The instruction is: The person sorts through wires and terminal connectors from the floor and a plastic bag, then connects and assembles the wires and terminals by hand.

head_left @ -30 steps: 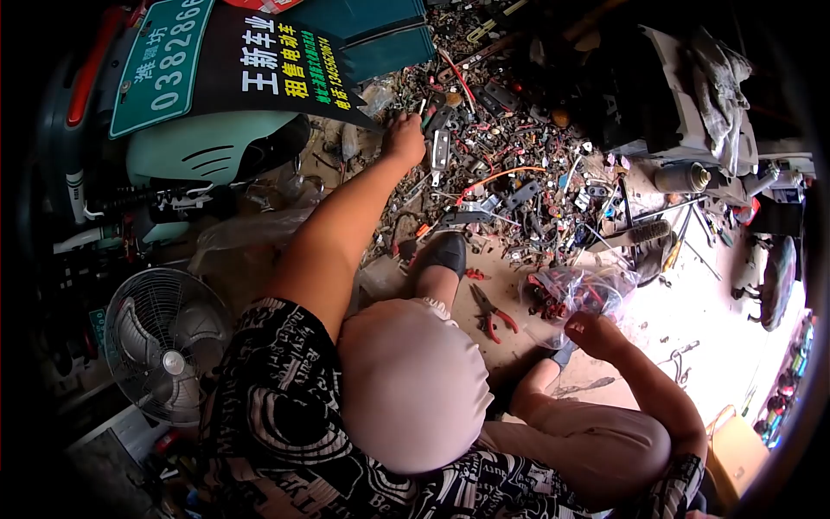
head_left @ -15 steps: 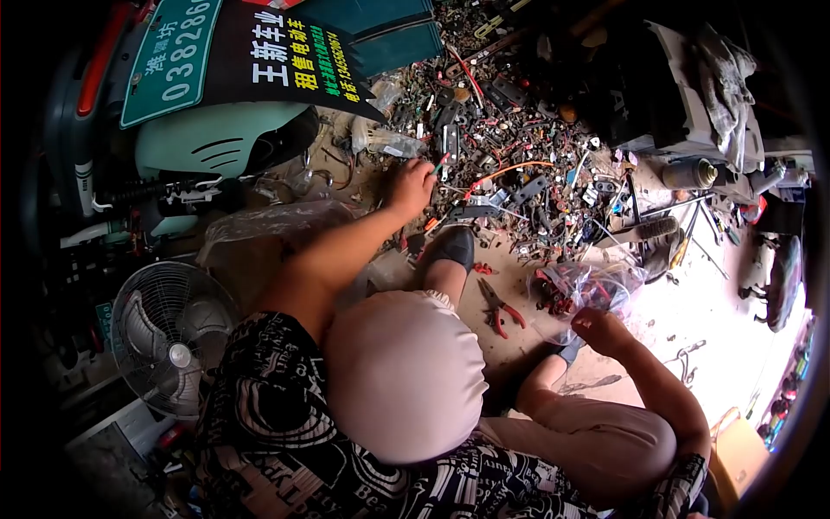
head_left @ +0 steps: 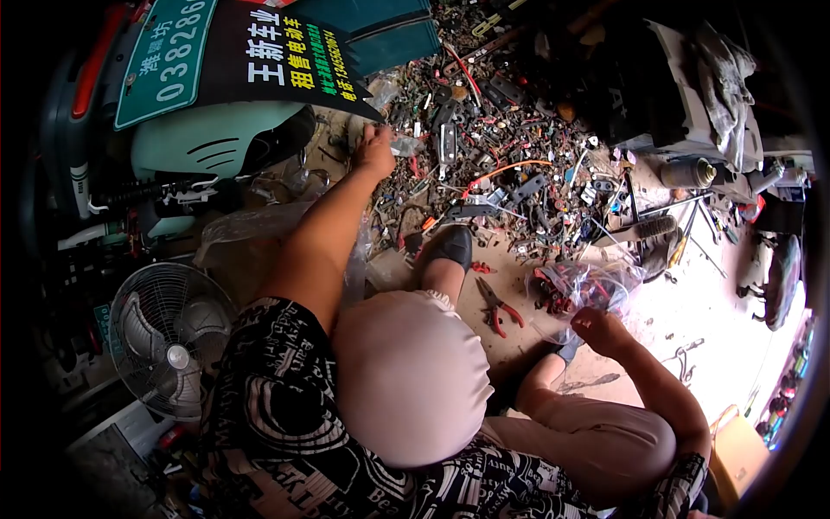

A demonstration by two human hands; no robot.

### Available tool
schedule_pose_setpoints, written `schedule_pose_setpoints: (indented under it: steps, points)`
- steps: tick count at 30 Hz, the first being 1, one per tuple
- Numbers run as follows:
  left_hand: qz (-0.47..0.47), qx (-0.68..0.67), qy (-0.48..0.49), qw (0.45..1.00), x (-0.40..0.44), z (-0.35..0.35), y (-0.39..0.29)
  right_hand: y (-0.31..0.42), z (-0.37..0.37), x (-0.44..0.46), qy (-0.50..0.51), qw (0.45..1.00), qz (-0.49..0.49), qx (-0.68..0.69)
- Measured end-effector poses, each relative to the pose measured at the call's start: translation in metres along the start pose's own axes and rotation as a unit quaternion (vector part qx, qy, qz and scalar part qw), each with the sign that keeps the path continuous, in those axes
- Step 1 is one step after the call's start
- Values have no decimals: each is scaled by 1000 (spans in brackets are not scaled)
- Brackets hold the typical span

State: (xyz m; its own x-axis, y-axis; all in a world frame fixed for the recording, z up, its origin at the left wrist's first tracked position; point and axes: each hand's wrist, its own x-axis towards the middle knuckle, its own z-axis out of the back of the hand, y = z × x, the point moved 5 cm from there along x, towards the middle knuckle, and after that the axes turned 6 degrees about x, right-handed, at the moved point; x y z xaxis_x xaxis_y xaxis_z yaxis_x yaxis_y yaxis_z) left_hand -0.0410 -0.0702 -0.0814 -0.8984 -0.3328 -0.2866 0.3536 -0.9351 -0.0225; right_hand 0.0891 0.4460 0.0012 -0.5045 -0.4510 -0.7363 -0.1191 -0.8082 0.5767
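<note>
My left hand (head_left: 374,156) is stretched forward over the left side of a heap of small parts (head_left: 501,130). Its fingers are curled against a crumpled clear plastic piece (head_left: 404,146); what lies between them is hidden. Low on the right, my right hand (head_left: 598,330) is closed on the near edge of a clear plastic bag (head_left: 605,281) holding red and dark bits. Pliers with red handles (head_left: 499,309) lie on the floor between my feet, beside a small red piece (head_left: 482,267).
A green vehicle body (head_left: 207,143) with a plate and black sign (head_left: 285,56) stands at left. Nearer is a metal fan (head_left: 177,346). A brush (head_left: 650,228), a spray can (head_left: 689,173) and rods lie at right. A dark shoe (head_left: 454,248) borders the heap.
My left hand has moved left, from the heap to the clear plastic piece. The small green-and-red item formerly at its fingertips no longer shows there. My right hand stays at the bag.
</note>
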Motion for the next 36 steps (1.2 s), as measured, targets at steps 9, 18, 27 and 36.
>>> schedule_pose_setpoints:
  steps: [9, 18, 27, 36]
  points:
    - [2, -10, -66, 998, -6, 12, 28, 3, 0, -1, -10, 1000, 9, 1]
    - [160, -84, -78, 981, 4, 32, 41, -2, -2, 2, -9, 1000, 9, 20]
    - [88, -223, -141, 961, 2, -6, 12, -2, -3, 3, -2, 1000, -3, 21]
    - [216, -72, -184, 956, 17, 40, 59, -3, -3, -1, -8, 1000, 6, 24]
